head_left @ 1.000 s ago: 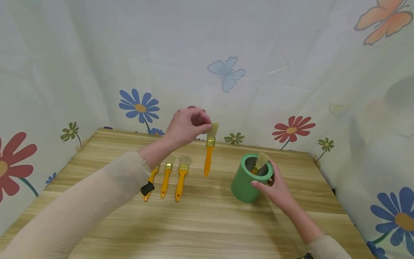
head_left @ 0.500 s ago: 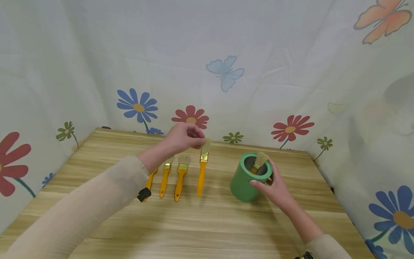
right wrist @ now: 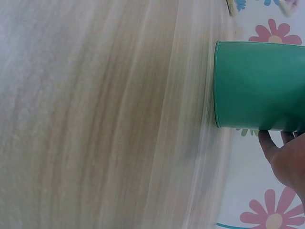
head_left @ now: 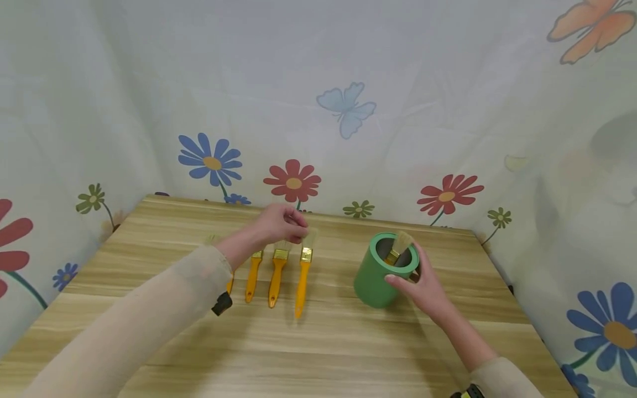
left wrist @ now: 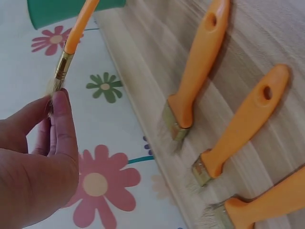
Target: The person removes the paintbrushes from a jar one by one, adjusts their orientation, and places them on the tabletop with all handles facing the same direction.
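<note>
My left hand (head_left: 278, 225) pinches a paintbrush (head_left: 302, 290) by its pale bristles, the orange handle pointing toward the front of the table. The left wrist view shows thumb and fingertips on the bristles, just past the metal ferrule (left wrist: 63, 66). Three similar paintbrushes lie side by side to its left, among them the nearest paintbrush (head_left: 277, 281); my hand and sleeve partly cover them. With thumb and fingers spread round its side, my right hand (head_left: 424, 286) holds a green can (head_left: 372, 281) standing on the table. Another paintbrush (head_left: 401, 243) leans inside the can, bristles up.
The wooden table (head_left: 318, 354) runs back to a white curtain (head_left: 239, 72) printed with flowers and butterflies. This curtain also hangs at both sides. A black wrist strap piece (head_left: 222, 304) shows by my left sleeve.
My left hand has come left and down with the pinched paintbrush, from mid-table to beside the row of brushes. The right hand and the can have stayed in place.
</note>
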`<state>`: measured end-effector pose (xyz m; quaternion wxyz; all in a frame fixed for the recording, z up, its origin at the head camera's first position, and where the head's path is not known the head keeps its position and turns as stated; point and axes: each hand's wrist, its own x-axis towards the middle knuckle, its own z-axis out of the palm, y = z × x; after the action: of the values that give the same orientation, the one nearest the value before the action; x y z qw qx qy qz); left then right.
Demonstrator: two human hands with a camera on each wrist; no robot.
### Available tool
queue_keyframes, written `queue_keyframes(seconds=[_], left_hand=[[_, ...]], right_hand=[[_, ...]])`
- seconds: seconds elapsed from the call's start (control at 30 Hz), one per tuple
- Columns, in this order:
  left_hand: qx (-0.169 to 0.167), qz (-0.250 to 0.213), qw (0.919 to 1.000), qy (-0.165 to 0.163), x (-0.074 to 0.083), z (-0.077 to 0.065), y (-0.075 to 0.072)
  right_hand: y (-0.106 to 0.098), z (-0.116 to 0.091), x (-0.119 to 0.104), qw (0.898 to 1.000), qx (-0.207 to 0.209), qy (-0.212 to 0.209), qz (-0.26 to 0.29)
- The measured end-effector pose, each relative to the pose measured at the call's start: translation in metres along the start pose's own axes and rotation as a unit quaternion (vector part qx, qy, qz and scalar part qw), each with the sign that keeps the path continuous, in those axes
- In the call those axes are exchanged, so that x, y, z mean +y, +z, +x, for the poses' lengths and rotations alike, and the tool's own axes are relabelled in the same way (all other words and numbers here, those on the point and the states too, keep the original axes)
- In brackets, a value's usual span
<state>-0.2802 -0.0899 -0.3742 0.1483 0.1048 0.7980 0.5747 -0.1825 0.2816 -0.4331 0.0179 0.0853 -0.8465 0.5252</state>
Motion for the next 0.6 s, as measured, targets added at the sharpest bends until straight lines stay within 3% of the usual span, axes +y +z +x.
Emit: queue_keyframes(seconds=[0.2,0.6], left_hand=[[-0.007,-0.015,0.9997,-0.017,-0.020,0.008,0.001],[0.008,-0.003,0.9990,-0.043,-0.034,0.015,0.006]], right_hand=[[0.000,0.001,0.003,1.000,0.003,0.000,-0.002],[0.000,0.001,0.006,1.000,0.002,0.002,-0.007]])
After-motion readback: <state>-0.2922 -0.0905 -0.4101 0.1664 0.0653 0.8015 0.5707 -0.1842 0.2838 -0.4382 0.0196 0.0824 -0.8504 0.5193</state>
